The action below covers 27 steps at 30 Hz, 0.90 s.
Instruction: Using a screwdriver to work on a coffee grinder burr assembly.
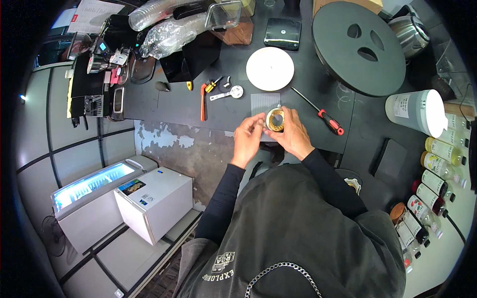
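Over the near edge of the dark table, my right hand (294,138) is closed around a round metal part (271,127) with a gold-coloured, ridged inner ring. The part's open side faces up. My left hand (247,139) is at its left rim, thumb and fingers pinched together; whatever they hold is too small to make out. Beneath the part lies a grey ribbed mat (260,100), partly covered by my hands. A white round plate (270,69) sits just beyond it. To the right rests a screwdriver (325,119) with a red and black handle.
Left on the table are an orange-handled tool (202,102), a metal measuring spoon (229,93) and a yellow-black tool (212,85). A black scale (282,34) lies farther back. A large dark round lid (360,49), a white tub (416,113) and several bottles (437,181) stand right.
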Tool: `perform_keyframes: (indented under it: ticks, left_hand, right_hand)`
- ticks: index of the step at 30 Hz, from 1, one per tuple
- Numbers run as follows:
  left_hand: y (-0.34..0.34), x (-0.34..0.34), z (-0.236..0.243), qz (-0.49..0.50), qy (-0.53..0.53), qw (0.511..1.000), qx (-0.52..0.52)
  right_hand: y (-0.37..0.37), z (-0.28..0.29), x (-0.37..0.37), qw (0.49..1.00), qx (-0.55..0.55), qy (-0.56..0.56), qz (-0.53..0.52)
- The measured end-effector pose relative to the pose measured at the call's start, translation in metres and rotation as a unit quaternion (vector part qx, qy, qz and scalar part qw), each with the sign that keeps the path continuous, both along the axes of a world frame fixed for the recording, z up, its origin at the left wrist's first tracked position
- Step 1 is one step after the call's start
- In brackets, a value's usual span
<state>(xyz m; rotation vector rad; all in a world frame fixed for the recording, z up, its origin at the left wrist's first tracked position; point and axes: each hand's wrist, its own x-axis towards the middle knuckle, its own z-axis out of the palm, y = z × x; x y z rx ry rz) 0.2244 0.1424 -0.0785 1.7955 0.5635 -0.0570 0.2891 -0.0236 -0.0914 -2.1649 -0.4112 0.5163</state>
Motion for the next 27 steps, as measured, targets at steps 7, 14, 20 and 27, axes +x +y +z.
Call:
perform_keyframes:
  ticks: [7,14,20,27]
  left_hand:
    - [0.028,-0.047,0.020,0.063,-0.012,0.989,-0.131]
    - [0.116,-0.122,0.010,0.045,-0.050,0.994,-0.089]
    - [0.185,-0.169,-0.017,0.068,-0.018,0.985,-0.160]
    - [0.221,-0.160,0.000,0.017,-0.011,0.993,-0.117]
  right_hand:
    - [0.023,0.022,-0.003,0.996,-0.027,-0.087,-0.023]
    - [0.057,0.005,-0.024,0.983,-0.137,-0.099,-0.069]
    - [0.057,0.024,-0.042,0.970,-0.140,-0.158,-0.118]
    - [0.045,0.089,-0.068,0.963,-0.028,0.159,-0.217]
